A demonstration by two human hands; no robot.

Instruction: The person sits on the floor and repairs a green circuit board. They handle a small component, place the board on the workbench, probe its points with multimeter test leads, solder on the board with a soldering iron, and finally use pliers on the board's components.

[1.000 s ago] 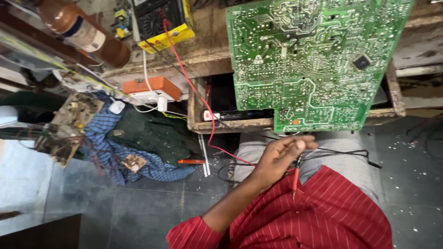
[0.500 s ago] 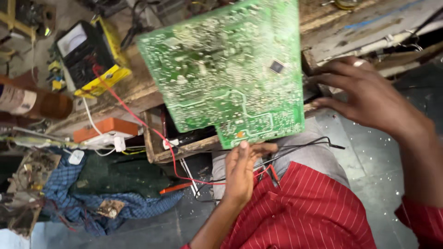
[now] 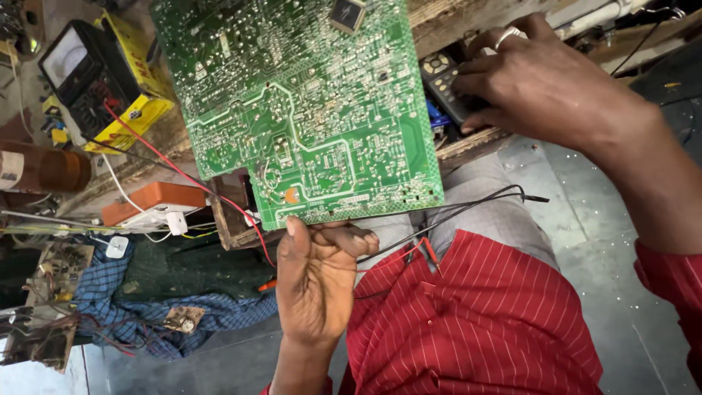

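Observation:
A big green circuit board point(image 3: 307, 110) leans solder side up against a wooden bench point(image 3: 472, 143). My left hand point(image 3: 314, 285) is closed just below the board's lower edge, thumb touching it, holding thin red and black test leads point(image 3: 468, 208) that trail right across my lap. My right hand point(image 3: 541, 88), a ring on one finger, reaches in from the right. Its fingers are curled over a black remote control point(image 3: 437, 77) lying beside the board, with the thumb at the remote's near edge.
A black analog multimeter point(image 3: 77, 73) rests on a yellow box point(image 3: 139, 110) at upper left, with a red wire point(image 3: 183, 179) running down from it. An orange box point(image 3: 157, 199), a brown bottle point(image 3: 44, 170), a blue checked cloth point(image 3: 219, 311) and a small bare circuit board point(image 3: 62, 271) crowd the left.
My right hand has come into view and moved left onto the remote control. The board now looks closer and sits further left. My left hand stays closed on the leads.

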